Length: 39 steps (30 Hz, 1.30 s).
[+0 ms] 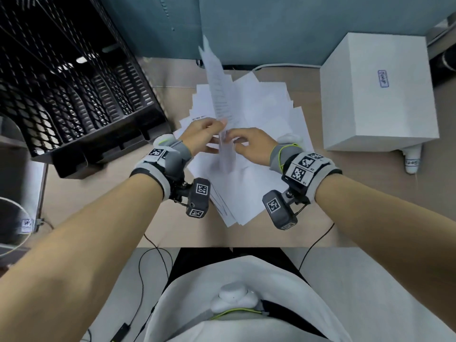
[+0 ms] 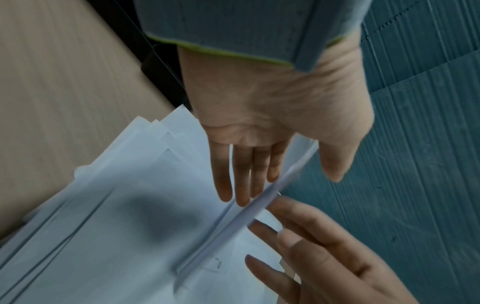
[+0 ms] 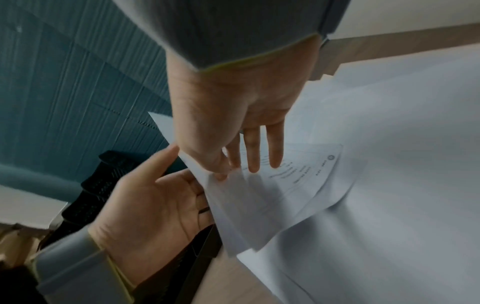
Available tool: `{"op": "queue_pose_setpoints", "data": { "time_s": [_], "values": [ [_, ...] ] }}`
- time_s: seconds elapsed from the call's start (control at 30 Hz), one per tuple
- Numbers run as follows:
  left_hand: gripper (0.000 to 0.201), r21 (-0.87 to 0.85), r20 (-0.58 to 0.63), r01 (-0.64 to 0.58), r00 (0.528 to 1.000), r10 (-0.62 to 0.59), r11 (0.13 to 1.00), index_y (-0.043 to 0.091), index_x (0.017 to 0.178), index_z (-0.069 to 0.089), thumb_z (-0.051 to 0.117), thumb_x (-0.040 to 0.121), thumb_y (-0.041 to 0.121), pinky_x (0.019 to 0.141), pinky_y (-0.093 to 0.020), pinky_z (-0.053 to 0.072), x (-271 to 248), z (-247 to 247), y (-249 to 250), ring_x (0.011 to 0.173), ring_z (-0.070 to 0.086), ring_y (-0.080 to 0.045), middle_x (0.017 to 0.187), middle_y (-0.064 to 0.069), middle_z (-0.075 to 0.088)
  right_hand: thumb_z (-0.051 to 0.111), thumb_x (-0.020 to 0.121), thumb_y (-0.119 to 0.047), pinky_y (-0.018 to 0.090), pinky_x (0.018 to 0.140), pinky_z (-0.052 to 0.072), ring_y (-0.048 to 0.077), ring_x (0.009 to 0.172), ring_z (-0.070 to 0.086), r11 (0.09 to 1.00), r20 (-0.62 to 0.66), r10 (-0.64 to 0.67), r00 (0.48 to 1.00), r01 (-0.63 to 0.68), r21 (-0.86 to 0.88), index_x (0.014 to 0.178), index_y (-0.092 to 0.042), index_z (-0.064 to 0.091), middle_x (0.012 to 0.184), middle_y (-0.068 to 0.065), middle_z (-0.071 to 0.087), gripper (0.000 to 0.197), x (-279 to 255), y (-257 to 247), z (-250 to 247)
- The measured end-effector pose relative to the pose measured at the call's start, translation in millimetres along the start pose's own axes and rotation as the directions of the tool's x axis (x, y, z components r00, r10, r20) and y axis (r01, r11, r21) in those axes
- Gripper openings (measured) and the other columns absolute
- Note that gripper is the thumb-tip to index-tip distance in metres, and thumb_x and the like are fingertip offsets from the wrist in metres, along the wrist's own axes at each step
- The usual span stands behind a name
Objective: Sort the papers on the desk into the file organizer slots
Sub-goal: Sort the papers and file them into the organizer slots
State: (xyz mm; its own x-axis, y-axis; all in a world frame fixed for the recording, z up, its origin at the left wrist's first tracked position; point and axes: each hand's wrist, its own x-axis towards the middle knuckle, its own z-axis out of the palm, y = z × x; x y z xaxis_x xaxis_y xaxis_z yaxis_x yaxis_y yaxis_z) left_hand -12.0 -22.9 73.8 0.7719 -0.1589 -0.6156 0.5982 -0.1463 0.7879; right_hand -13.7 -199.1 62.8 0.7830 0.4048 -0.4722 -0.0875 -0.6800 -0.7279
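Note:
A printed white sheet (image 1: pixel 218 95) stands on edge above a fanned pile of white papers (image 1: pixel 266 114) on the wooden desk. My right hand (image 1: pixel 234 141) pinches its lower part between thumb and forefinger (image 3: pixel 221 174). My left hand (image 1: pixel 218 137) lies with straight fingers (image 2: pixel 244 181) against the sheet's (image 2: pixel 262 207) left face. Its thumb sits on the other side with a small gap. The black mesh file organizer (image 1: pixel 81 99) stands at the left rear, slots facing me. In both wrist views the pile (image 3: pixel 389 164) spreads under the hands.
A large white box (image 1: pixel 377 95) stands at the right rear of the desk (image 1: pixel 172 230). A teal partition (image 1: pixel 271 25) closes off the back. Black cables (image 1: pixel 153 255) hang over the desk's near edge. A white bottle-like object (image 1: pixel 412 159) lies by the box.

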Motion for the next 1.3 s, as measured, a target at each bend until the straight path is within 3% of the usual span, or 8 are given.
{"op": "queue_pose_setpoints", "data": {
  "time_s": [0.43, 0.53, 0.63, 0.83, 0.97, 1.07, 1.2, 1.3],
  "values": [
    [0.039, 0.352, 0.023, -0.036, 0.999, 0.030, 0.935, -0.005, 0.103, 0.063, 0.070, 0.087, 0.029, 0.068, -0.029, 0.049, 9, -13, -16, 0.077, 0.057, -0.020, 0.090, -0.008, 0.063, 0.060, 0.090, -0.018, 0.030, 0.102, 0.041, 0.021, 0.119, 0.053, 0.936, -0.300, 0.297, 0.907, -0.215, 0.277, 0.132, -0.013, 0.048, 0.132, 0.004, 0.054, 0.044, -1, 30, -23],
    [0.038, 0.438, 0.004, 0.017, 1.000, -0.020, 0.899, 0.006, 0.105, 0.068, 0.070, 0.085, 0.038, 0.066, -0.029, 0.049, 9, -21, -27, 0.082, 0.064, -0.022, 0.100, -0.008, 0.070, 0.060, 0.092, -0.029, 0.036, 0.105, 0.039, 0.025, 0.130, 0.045, 0.812, -0.175, 0.551, 0.816, -0.476, 0.338, 0.143, -0.011, 0.035, 0.146, 0.010, 0.042, 0.059, -10, 59, -27],
    [0.044, 0.632, -0.042, 0.150, 0.986, -0.160, 0.760, 0.010, 0.077, 0.060, 0.064, 0.085, 0.054, 0.050, -0.026, 0.041, 8, -28, -34, 0.057, 0.055, -0.024, 0.068, -0.008, 0.062, 0.060, 0.093, -0.029, 0.043, 0.100, 0.046, 0.024, 0.117, 0.053, 0.640, 0.024, 0.686, 0.727, -0.619, 0.456, 0.136, -0.008, 0.043, 0.138, 0.013, 0.049, 0.051, -22, 73, -17],
    [0.066, 0.774, -0.110, 0.298, 0.933, -0.343, 0.559, 0.000, 0.080, 0.054, 0.055, 0.084, 0.066, 0.053, -0.029, 0.044, 8, -23, -42, 0.057, 0.057, -0.029, 0.071, -0.020, 0.064, 0.062, 0.090, -0.022, 0.045, 0.096, 0.050, 0.032, 0.121, 0.050, 0.689, 0.018, 0.679, 0.734, -0.645, 0.331, 0.146, -0.012, 0.029, 0.142, 0.012, 0.043, 0.066, -23, 83, 5],
    [0.044, 0.697, -0.116, 0.307, 0.940, -0.321, 0.648, 0.004, 0.080, 0.050, 0.060, 0.091, 0.046, 0.034, -0.020, 0.041, 14, -16, -49, 0.053, 0.052, -0.018, 0.068, -0.007, 0.055, 0.059, 0.093, -0.012, 0.040, 0.096, 0.050, 0.024, 0.095, 0.057, 0.569, 0.086, 0.690, 0.719, -0.612, 0.550, 0.148, -0.011, 0.027, 0.142, 0.013, 0.045, 0.064, -11, 85, 10],
    [0.046, 0.774, -0.114, 0.276, 0.946, -0.304, 0.569, 0.003, 0.078, 0.055, 0.059, 0.092, 0.046, 0.046, -0.027, 0.044, 19, -13, -54, 0.054, 0.053, -0.020, 0.073, -0.012, 0.057, 0.060, 0.092, -0.007, 0.036, 0.084, 0.055, 0.018, 0.068, 0.053, 0.548, 0.058, 0.708, 0.703, -0.600, 0.583, 0.148, -0.011, 0.025, 0.123, 0.017, 0.054, 0.066, -4, 85, 13],
    [0.068, 0.831, -0.134, 0.261, 0.951, -0.279, 0.491, -0.011, 0.112, 0.057, 0.060, 0.088, 0.052, 0.079, -0.043, 0.048, 22, -14, -55, 0.095, 0.061, -0.038, 0.106, -0.026, 0.061, 0.059, 0.092, -0.016, 0.039, 0.089, 0.053, 0.024, 0.096, 0.057, 0.652, -0.039, 0.704, 0.709, -0.623, 0.432, 0.146, -0.005, 0.026, 0.131, 0.016, 0.049, 0.064, -2, 91, 13],
    [0.053, 0.780, -0.172, 0.278, 0.957, -0.235, 0.560, 0.005, 0.078, 0.052, 0.068, 0.080, 0.055, 0.054, -0.033, 0.033, 25, -23, -62, 0.065, 0.046, -0.023, 0.075, -0.009, 0.046, 0.061, 0.091, -0.024, 0.042, 0.101, 0.046, 0.029, 0.119, 0.051, 0.698, -0.112, 0.693, 0.712, -0.622, 0.355, 0.147, -0.006, 0.029, 0.140, 0.013, 0.044, 0.067, -4, 100, 6]
  ]
}}
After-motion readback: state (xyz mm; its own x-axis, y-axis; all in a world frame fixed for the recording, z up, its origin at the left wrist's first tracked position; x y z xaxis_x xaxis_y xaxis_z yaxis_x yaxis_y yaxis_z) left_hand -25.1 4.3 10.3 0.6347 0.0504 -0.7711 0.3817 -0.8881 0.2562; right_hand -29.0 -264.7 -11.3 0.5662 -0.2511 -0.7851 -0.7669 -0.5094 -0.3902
